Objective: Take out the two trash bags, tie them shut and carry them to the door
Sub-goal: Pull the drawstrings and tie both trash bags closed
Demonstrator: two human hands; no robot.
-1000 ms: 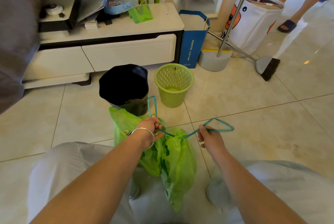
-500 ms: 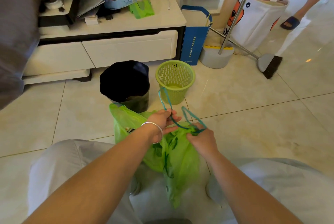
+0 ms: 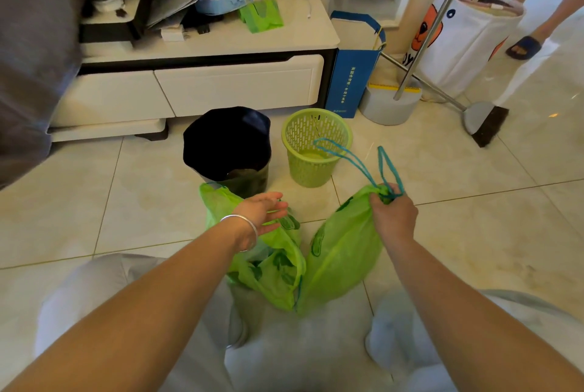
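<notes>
The right hand [image 3: 393,216] has its grip clamped on the gathered neck of the tied green trash bag [image 3: 343,252], whose teal drawstring loops [image 3: 363,167] stick up above the fist. That bag hangs down to the tiled floor [image 3: 442,233] between the person's knees. Just beside it, to the left and touching it low down, sits the second green trash bag [image 3: 271,271], its mouth open and unfastened. The left hand [image 3: 264,211], with a silver bangle [image 3: 245,227] on the wrist, hovers over that open mouth with fingers spread apart, holding nothing. Beyond the bags stand a bin lined with a black bag [image 3: 227,145], something dark lying in its bottom, and a green mesh wastebasket [image 3: 316,146] with no liner, near each other.
</notes>
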